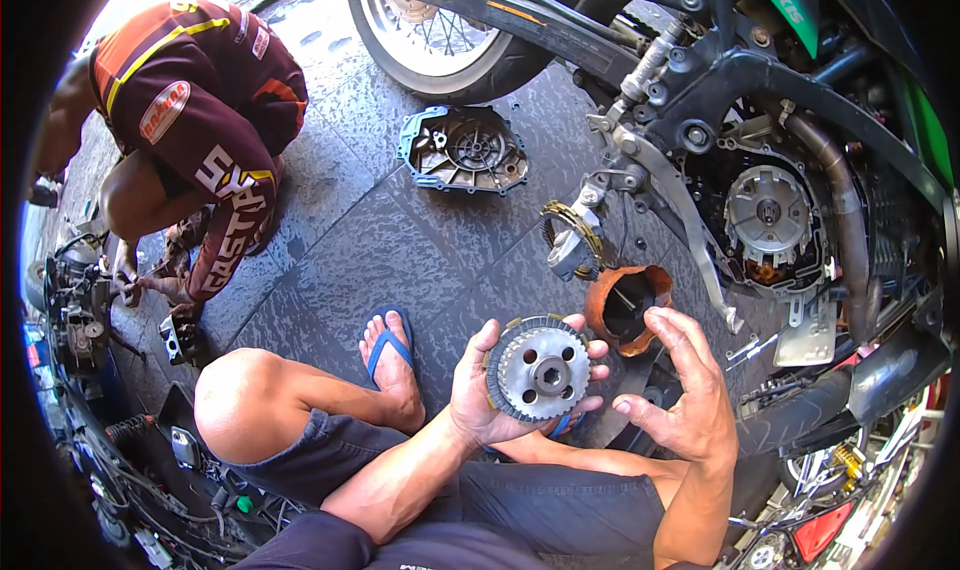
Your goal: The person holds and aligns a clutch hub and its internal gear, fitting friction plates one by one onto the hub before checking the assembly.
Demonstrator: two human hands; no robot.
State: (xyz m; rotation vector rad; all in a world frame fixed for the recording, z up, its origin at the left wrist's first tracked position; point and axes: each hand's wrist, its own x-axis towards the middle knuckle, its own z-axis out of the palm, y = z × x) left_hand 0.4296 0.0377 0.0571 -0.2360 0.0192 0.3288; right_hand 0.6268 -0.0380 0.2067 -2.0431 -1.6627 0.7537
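Note:
In my left hand (478, 400) rests a round clutch hub with its plates (540, 368), its metal face with several holes turned up and the fingers wrapped round its edge. My right hand (690, 390) is held to the right of it, thumb and fingers apart, nothing in it. Just beyond the right fingertips stands an orange-brown open container (628, 310), its inside dark. Behind that container a stack of ring-shaped clutch plates (575, 235) leans around a metal part. On the motorcycle's engine, the clutch basket (768, 213) sits exposed in the opened casing.
An engine side cover (465, 150) lies inside-up on the dark tiled floor. The motorcycle's rear wheel (430, 30) and a lever (690, 230) stand ahead and right. At left a crouching person (200, 120) works on small parts. Tools (745, 350) lie under the engine.

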